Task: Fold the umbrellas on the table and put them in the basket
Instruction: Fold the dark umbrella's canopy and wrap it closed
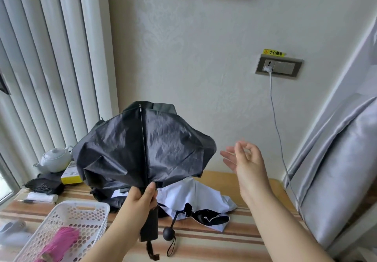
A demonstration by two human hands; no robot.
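- Your left hand curls round the handle of the black umbrella, thumb up against the shaft, holding it upright above the near part of the striped table.
- The black umbrella's canopy is half collapsed: slack, creased panels droop round the shaft, one thin rib runs straight up its middle to a metal tip, and the wrist strap hangs below the handle.
- Your right hand hangs in the air to the right of the canopy, apart from it, holding nothing; the thumb and forefinger meet loosely and the other fingers reach out toward the fabric.
- There is open air between your right hand and the canopy's right edge, and bare wall behind both.
- Left of the black umbrella, the canopy's edge comes close to the white teapot and the yellow box at the table's far-left corner.
- Beneath the black umbrella, a white-and-black umbrella lies unfolded on the table, its round black knob pointing toward you.
- The white perforated basket sits to the lower left of the black umbrella at the table's near-left edge, with a pink folded umbrella in it.
- To the right of the table a grey padded cover leans close to its edge.
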